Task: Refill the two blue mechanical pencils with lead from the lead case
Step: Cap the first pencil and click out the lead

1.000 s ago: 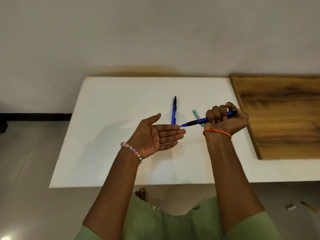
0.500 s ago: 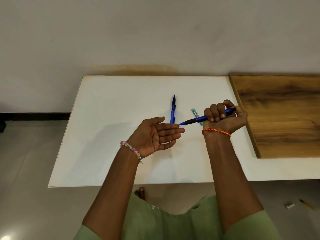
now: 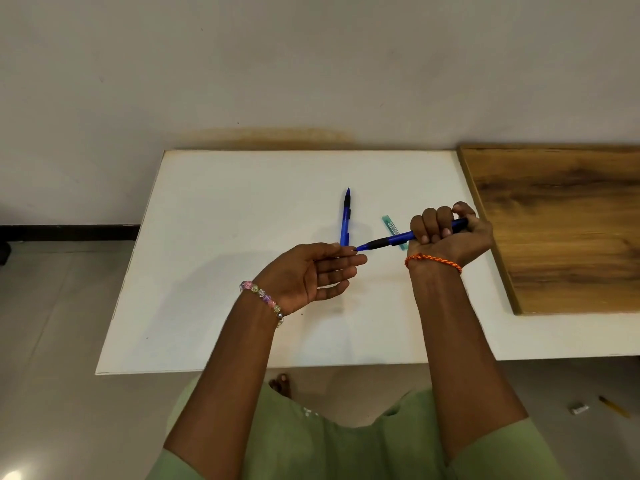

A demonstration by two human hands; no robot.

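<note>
Left wrist: pastel bead bracelet (image 3: 262, 299), pink, yellow and clear beads. Right wrist: braided orange thread band (image 3: 433, 260). Garment: light green, short sleeves (image 3: 498, 452), at 6 o'clock.

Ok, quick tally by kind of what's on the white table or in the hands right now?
Blue pencils: 2, one held in the right hand at, one lying on the table at.
Lead case: 1, green, on the table behind the held pencil.
Total: 3.
The left hand is open, palm up, at the held pencil's tip.
</note>
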